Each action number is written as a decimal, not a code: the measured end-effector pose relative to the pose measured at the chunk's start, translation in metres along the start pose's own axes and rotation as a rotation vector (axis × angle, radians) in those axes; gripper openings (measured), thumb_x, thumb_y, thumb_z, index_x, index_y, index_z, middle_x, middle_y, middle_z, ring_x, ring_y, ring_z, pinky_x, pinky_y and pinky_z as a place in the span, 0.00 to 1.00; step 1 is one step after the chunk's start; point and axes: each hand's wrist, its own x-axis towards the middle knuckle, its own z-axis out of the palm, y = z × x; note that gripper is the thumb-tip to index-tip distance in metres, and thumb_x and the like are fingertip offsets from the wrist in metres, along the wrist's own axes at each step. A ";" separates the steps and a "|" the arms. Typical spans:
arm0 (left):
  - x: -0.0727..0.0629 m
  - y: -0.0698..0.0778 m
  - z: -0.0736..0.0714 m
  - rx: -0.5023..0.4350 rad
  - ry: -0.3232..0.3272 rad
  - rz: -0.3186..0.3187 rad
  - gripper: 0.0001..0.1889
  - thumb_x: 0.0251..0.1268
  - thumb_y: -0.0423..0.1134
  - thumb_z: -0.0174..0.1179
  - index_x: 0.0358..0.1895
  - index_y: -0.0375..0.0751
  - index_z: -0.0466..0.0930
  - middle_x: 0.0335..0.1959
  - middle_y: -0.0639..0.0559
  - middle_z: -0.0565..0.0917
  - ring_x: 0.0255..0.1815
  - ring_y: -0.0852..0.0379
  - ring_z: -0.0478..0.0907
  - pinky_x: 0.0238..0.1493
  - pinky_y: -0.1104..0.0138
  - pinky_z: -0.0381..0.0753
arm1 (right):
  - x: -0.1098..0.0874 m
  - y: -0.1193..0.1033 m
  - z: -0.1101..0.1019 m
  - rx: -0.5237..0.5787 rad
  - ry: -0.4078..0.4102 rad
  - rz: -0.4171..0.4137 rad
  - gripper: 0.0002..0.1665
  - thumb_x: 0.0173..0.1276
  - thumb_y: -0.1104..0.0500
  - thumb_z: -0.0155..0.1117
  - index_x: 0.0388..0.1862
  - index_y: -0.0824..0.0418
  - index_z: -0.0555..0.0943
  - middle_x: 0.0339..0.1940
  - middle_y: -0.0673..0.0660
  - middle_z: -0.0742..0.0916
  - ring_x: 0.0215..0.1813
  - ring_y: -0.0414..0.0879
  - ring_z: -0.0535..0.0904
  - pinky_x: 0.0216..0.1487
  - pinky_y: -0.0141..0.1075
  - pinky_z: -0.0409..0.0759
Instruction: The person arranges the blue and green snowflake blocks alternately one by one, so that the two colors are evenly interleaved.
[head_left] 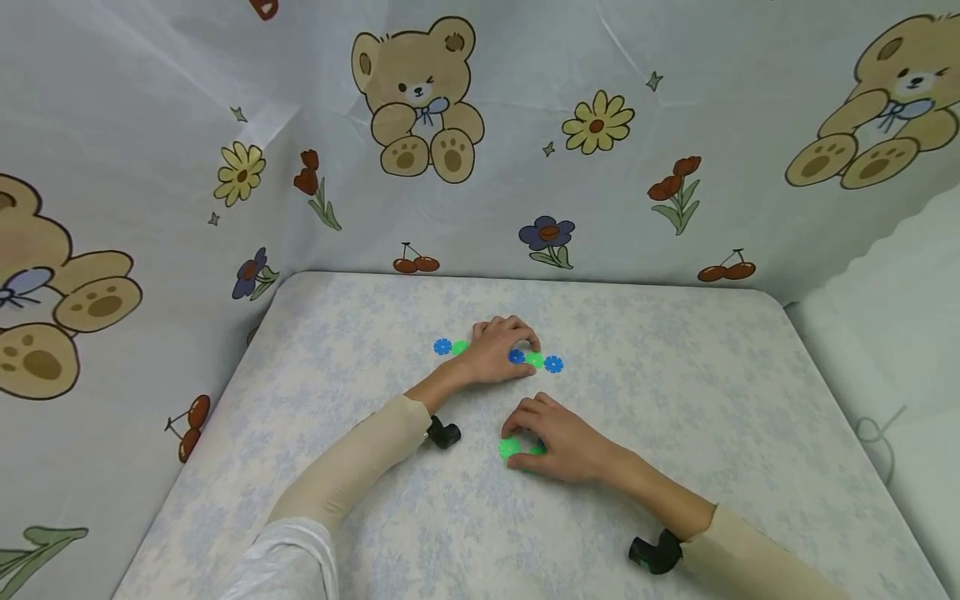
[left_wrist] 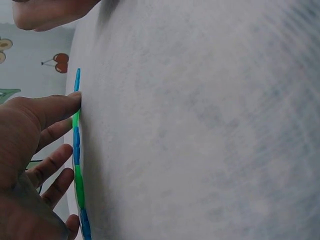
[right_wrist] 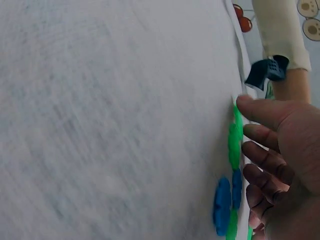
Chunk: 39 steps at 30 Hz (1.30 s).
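A row of blue and green notched snowflake discs lies on the table, a blue disc [head_left: 442, 346] at its left end and another blue disc [head_left: 553, 363] at its right end. My left hand [head_left: 495, 352] arches over the row's middle, hiding part of it. Its thumb and index finger pinch a green disc [head_left: 534, 359] from opposite edges. Nearer to me, my right hand [head_left: 566, 442] has thumb and index finger on either edge of a green disc [head_left: 509, 448]. More discs show beneath that hand in the right wrist view, including a blue disc [right_wrist: 222, 205].
A pale, blue-mottled cloth covers the table [head_left: 675, 367]. Behind and to the left hangs a curtain [head_left: 510, 67] printed with bears and flowers. Black wrist devices sit at the left sleeve [head_left: 352, 458] and the right sleeve [head_left: 750, 554]. A thin cord [head_left: 885, 437] hangs beyond the right edge.
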 end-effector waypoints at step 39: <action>0.015 0.020 0.012 0.014 -0.012 0.031 0.15 0.76 0.52 0.67 0.61 0.59 0.82 0.66 0.56 0.78 0.70 0.48 0.70 0.76 0.38 0.56 | -0.011 0.055 -0.032 0.079 0.179 0.189 0.11 0.76 0.56 0.73 0.52 0.51 0.82 0.46 0.46 0.87 0.49 0.40 0.79 0.54 0.37 0.81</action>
